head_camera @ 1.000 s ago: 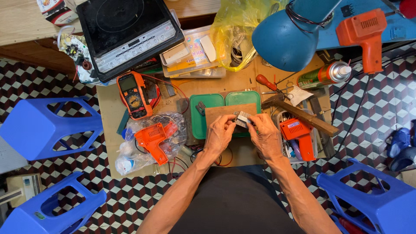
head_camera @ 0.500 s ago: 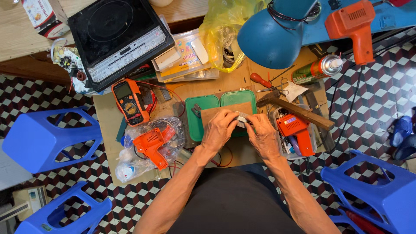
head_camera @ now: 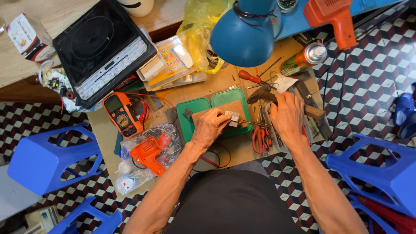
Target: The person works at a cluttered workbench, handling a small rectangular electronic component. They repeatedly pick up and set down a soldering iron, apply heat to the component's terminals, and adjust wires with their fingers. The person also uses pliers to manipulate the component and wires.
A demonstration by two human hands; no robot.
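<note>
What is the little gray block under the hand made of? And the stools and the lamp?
The small gray block under the left hand looks like dull metal, with pale ridged faces, though it is too small to be sure. The blue stools look like molded plastic, smooth with cut-out slots. The blue lamp shade seems painted metal: a smooth, faintly shiny dome.

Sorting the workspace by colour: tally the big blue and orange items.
Blue plastic stools: 3
Blue dome desk lamp: 1
Orange pistol-shaped plastic tools: 2
Orange handheld multimeter: 1
Total: 7
</note>
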